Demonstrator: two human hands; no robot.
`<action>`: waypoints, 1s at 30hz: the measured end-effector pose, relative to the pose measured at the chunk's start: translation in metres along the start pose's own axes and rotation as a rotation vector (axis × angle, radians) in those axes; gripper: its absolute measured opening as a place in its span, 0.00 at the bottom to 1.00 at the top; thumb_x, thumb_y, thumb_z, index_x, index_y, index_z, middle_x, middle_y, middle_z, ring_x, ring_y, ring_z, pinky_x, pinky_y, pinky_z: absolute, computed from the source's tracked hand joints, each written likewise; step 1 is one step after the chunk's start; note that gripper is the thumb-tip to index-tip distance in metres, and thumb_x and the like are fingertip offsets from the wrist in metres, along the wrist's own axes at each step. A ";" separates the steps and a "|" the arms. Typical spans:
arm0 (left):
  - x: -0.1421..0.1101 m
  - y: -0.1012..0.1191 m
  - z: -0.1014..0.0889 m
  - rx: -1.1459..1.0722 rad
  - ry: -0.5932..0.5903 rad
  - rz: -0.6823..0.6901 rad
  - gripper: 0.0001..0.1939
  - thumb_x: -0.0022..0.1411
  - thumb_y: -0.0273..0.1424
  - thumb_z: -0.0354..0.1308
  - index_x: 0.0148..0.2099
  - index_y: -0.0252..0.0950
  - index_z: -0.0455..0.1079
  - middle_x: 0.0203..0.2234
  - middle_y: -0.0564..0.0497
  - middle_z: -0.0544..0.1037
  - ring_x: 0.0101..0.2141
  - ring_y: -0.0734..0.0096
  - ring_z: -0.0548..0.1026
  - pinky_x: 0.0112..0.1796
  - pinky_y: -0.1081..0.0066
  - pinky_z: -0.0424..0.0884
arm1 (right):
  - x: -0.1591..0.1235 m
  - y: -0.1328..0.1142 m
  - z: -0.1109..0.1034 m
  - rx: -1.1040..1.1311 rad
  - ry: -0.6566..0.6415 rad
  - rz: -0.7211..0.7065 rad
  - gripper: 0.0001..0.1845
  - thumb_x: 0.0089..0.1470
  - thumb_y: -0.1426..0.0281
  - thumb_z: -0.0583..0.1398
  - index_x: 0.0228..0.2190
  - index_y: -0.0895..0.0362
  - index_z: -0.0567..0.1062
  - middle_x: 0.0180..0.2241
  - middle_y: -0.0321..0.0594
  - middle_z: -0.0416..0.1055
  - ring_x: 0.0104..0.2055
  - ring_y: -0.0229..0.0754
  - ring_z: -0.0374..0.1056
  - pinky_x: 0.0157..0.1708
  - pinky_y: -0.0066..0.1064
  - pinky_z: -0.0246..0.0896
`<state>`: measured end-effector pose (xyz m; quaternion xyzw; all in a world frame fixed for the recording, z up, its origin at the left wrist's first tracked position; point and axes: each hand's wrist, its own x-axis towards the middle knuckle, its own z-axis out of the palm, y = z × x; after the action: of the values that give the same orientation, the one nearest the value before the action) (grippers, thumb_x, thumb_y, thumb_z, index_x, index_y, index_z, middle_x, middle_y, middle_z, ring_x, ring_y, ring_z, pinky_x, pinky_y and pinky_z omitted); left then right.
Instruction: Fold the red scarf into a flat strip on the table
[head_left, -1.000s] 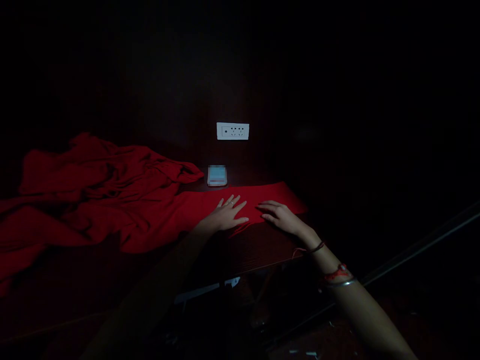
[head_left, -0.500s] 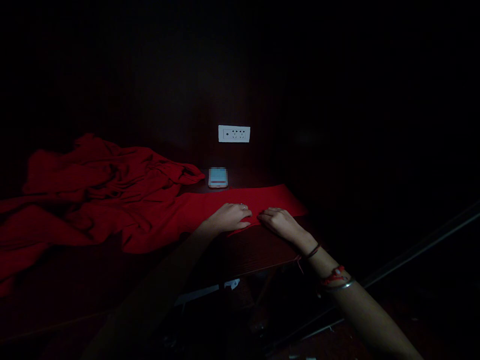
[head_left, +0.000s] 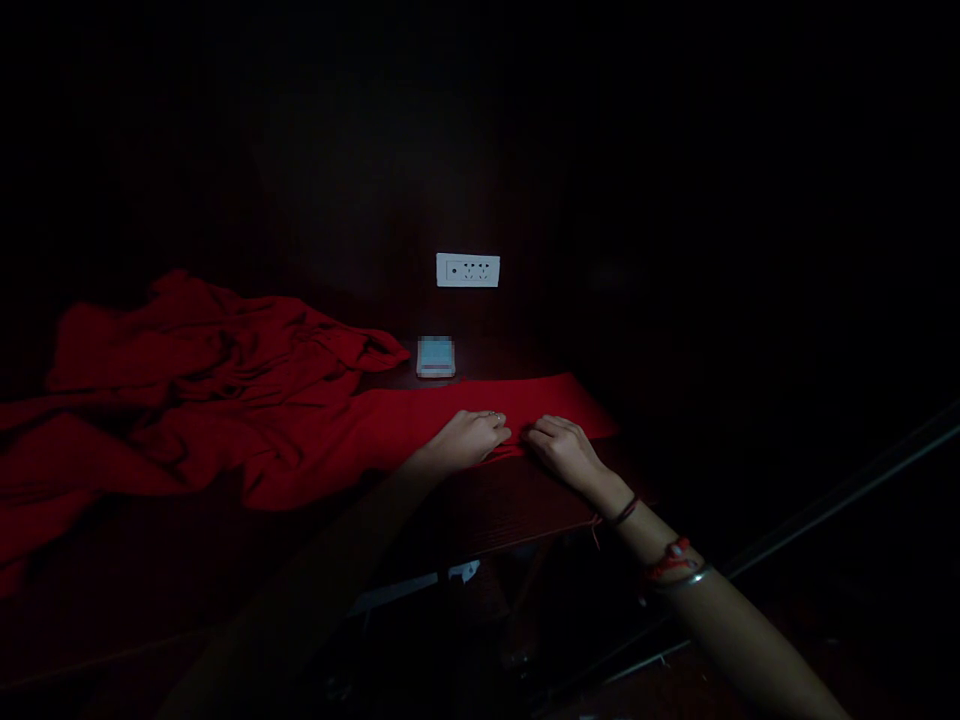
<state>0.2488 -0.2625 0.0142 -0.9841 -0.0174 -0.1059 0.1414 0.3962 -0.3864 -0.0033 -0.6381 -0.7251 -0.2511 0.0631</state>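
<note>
A long red cloth (head_left: 405, 415) lies on the dark wooden table, smooth and flat at its right end and heaped in loose folds on the left. My left hand (head_left: 471, 438) pinches the near edge of the flat part, a ring on one finger. Close by on the right, my right hand (head_left: 564, 448) has its fingers curled down onto the same edge. Between the hands the cloth's edge is slightly gathered. Bracelets circle my right wrist and forearm. My fingertips are partly hidden by the hands.
Behind the cloth rests a small device with a pale, blurred screen (head_left: 436, 356). A white socket panel (head_left: 468, 270) is fixed to the dark wall above it. The table's front edge (head_left: 517, 543) runs below my hands. Most surroundings are too dark to make out.
My left hand has moved slightly to the right and its fingers have closed more on the cloth's edge. The right hand's fingers have curled in a little more.
</note>
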 end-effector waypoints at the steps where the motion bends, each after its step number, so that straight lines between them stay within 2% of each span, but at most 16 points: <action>1: 0.000 0.000 0.000 0.000 0.000 0.013 0.08 0.59 0.26 0.45 0.39 0.37 0.65 0.36 0.49 0.70 0.36 0.69 0.69 0.31 0.73 0.63 | -0.001 -0.001 0.000 0.002 -0.010 -0.010 0.12 0.55 0.71 0.49 0.29 0.59 0.71 0.26 0.40 0.67 0.29 0.37 0.58 0.30 0.28 0.50; 8: -0.001 0.001 0.002 0.024 0.025 0.050 0.08 0.60 0.29 0.45 0.39 0.38 0.65 0.36 0.50 0.71 0.37 0.69 0.69 0.31 0.73 0.63 | -0.006 0.001 0.002 0.073 -0.009 -0.027 0.13 0.56 0.70 0.48 0.35 0.59 0.71 0.29 0.42 0.67 0.32 0.38 0.59 0.31 0.27 0.52; 13: -0.001 0.001 -0.002 0.001 0.045 -0.004 0.09 0.61 0.28 0.44 0.39 0.37 0.65 0.35 0.48 0.70 0.37 0.68 0.68 0.31 0.73 0.62 | -0.007 0.002 0.000 0.104 0.019 0.000 0.13 0.56 0.71 0.47 0.37 0.61 0.70 0.30 0.43 0.68 0.33 0.38 0.60 0.33 0.28 0.54; 18: -0.002 0.002 0.001 -0.111 -0.024 0.042 0.10 0.59 0.26 0.45 0.38 0.38 0.67 0.35 0.50 0.70 0.36 0.70 0.68 0.33 0.73 0.63 | -0.012 0.001 -0.001 0.169 -0.062 -0.109 0.13 0.56 0.72 0.48 0.34 0.59 0.71 0.30 0.42 0.68 0.32 0.37 0.61 0.33 0.28 0.56; 25: -0.003 -0.011 0.004 -0.393 -0.018 0.142 0.12 0.60 0.27 0.44 0.37 0.38 0.69 0.31 0.54 0.72 0.35 0.75 0.68 0.40 0.77 0.61 | -0.017 0.003 0.000 0.389 -0.036 -0.059 0.13 0.55 0.73 0.48 0.35 0.59 0.71 0.34 0.42 0.68 0.38 0.38 0.62 0.40 0.30 0.57; 28: 0.001 -0.010 0.009 -0.418 0.059 0.012 0.15 0.62 0.30 0.40 0.38 0.36 0.69 0.34 0.52 0.72 0.38 0.75 0.67 0.42 0.75 0.60 | -0.016 0.005 -0.003 0.441 -0.022 0.015 0.15 0.55 0.71 0.47 0.36 0.58 0.71 0.36 0.42 0.69 0.39 0.39 0.62 0.42 0.32 0.56; 30: 0.003 -0.007 0.015 -0.387 0.118 -0.112 0.16 0.63 0.32 0.38 0.44 0.36 0.66 0.42 0.50 0.69 0.44 0.73 0.64 0.47 0.73 0.57 | -0.011 0.008 -0.005 0.444 0.017 0.120 0.16 0.56 0.68 0.46 0.39 0.57 0.70 0.39 0.42 0.68 0.43 0.40 0.61 0.45 0.34 0.55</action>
<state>0.2540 -0.2518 0.0027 -0.9825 -0.0431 -0.1724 -0.0554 0.4050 -0.3977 -0.0012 -0.6485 -0.7228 -0.0863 0.2228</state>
